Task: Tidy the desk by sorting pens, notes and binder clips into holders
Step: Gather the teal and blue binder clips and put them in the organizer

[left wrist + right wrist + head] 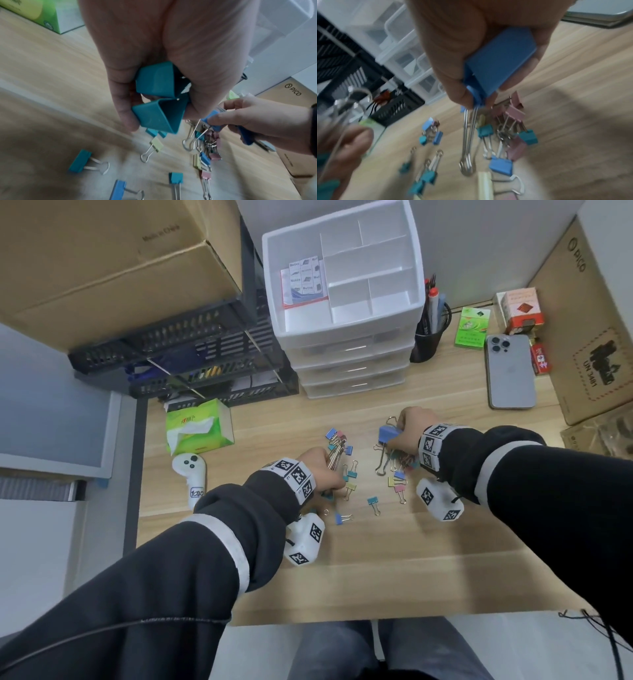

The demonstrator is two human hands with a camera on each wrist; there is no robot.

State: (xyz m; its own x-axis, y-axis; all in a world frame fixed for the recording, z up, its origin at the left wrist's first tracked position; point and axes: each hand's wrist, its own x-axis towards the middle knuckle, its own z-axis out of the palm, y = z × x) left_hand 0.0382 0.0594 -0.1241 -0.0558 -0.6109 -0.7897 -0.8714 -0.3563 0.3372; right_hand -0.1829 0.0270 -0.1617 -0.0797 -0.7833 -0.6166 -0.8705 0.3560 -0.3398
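Small binder clips (346, 474) in blue, teal, pink and yellow, with silver wire handles, lie scattered mid-frame on the desk (376, 559). The left hand (320, 467) grips two large teal clips (157, 97); the right hand (411, 426) grips a large blue clip (498, 65).

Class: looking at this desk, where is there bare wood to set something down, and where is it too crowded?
Free: the near strip of the desk between the forearms, and the patch between the drawer unit and the binder clips. Crowded: the clip scatter between the left hand and right hand, and the far right corner by the phone.
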